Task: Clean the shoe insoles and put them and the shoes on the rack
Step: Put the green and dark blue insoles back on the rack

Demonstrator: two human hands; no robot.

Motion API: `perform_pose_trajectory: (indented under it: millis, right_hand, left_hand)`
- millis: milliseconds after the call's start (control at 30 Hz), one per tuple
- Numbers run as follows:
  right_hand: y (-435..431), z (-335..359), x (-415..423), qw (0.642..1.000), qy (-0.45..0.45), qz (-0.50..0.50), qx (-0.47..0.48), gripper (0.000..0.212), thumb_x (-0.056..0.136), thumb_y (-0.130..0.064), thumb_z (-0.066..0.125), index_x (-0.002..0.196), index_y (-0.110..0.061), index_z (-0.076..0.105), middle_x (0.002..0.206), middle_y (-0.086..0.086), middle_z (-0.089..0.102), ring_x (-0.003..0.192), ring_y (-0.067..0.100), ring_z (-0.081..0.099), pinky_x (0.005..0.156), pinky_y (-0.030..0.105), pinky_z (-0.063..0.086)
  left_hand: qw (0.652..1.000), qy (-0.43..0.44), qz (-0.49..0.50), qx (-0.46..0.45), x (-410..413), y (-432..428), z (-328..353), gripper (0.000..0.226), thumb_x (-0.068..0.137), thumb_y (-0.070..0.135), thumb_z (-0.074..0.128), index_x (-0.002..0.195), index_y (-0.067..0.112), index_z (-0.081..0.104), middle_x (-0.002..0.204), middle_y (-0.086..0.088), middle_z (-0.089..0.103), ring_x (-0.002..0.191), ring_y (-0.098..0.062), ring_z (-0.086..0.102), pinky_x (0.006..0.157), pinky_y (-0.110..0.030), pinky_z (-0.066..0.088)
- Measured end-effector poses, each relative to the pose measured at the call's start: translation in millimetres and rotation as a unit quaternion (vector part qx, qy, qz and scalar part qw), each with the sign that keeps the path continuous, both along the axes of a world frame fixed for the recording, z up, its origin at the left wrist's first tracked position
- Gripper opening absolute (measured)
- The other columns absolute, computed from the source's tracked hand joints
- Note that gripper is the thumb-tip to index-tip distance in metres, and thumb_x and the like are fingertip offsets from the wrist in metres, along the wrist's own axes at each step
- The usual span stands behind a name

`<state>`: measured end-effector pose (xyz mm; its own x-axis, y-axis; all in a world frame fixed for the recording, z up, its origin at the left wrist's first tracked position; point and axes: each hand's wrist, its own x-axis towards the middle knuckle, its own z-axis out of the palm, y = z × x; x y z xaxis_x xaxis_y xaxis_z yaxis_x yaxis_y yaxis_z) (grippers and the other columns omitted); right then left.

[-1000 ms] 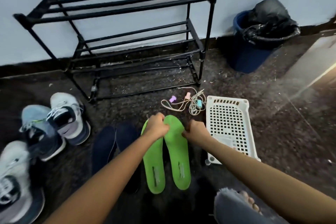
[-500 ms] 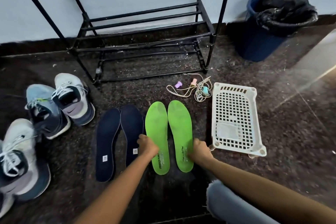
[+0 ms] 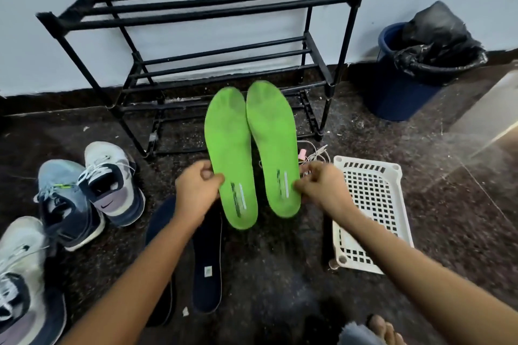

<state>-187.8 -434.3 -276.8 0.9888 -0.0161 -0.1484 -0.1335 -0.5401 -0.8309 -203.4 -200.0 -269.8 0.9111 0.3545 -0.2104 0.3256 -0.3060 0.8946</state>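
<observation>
Navy insoles (image 3: 207,260) lie on the floor at 6 o'clock. Left hand (image 3: 196,190) and right hand (image 3: 322,187) each pinch a heel of the green insoles (image 3: 229,148), fingers grasping. Flat half a second ago, the pair now rises toward the rack (image 3: 213,5) at 12 o'clock, likely for shelving.

Two green foam insoles (image 3: 232,154) held up before the black metal-tube shoe rack (image 3: 196,19).
Left hand (image 3: 196,193) and right hand (image 3: 322,187) pinch one each; dark flat insoles (image 3: 207,266) lie under the left arm, laced sneakers (image 3: 112,185) far left, white perforated plastic basket (image 3: 372,204) right, blue bin (image 3: 398,92) behind it.
</observation>
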Motion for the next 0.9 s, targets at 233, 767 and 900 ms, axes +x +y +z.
perform_pose_trajectory:
  millis: [233,767,900]
  right_hand:
    - [0.5,62.1,128.6,0.993,-0.099,-0.053,-0.025,0.005,0.069,0.002,0.068,0.071,-0.001,0.071,0.068,0.017,0.069,0.060,0.028,0.066,0.070,0.042,0.058]
    - [-14.9,30.3,296.7,0.981,-0.070,-0.111,-0.144,0.019,0.077,-0.006,0.064,0.095,0.001,0.067,0.088,0.018,0.069,0.081,0.031,0.068,0.072,0.043,0.058]
    - [-18.8,14.1,305.2,0.976,-0.054,-0.125,-0.169,0.022,0.073,-0.005,0.066,0.094,0.000,0.067,0.084,0.016,0.068,0.075,0.028,0.069,0.066,0.040,0.059]
  left_hand:
    - [0.999,-0.047,0.001,-0.010,133.7,-12.0,56.0,0.021,0.082,-0.001,0.069,0.073,0.016,0.064,0.090,-0.004,0.070,0.074,-0.013,0.067,0.055,-0.022,0.057]
    - [0.999,0.010,0.015,0.047,295.6,-6.6,25.4,0.013,0.073,-0.006,0.074,0.076,0.003,0.064,0.100,-0.015,0.071,0.083,-0.030,0.070,0.063,-0.044,0.062]
    - [0.998,-0.013,-0.018,0.050,302.9,-18.7,32.3,0.028,0.077,-0.008,0.073,0.067,0.011,0.054,0.094,-0.011,0.068,0.084,-0.026,0.068,0.074,-0.042,0.060]
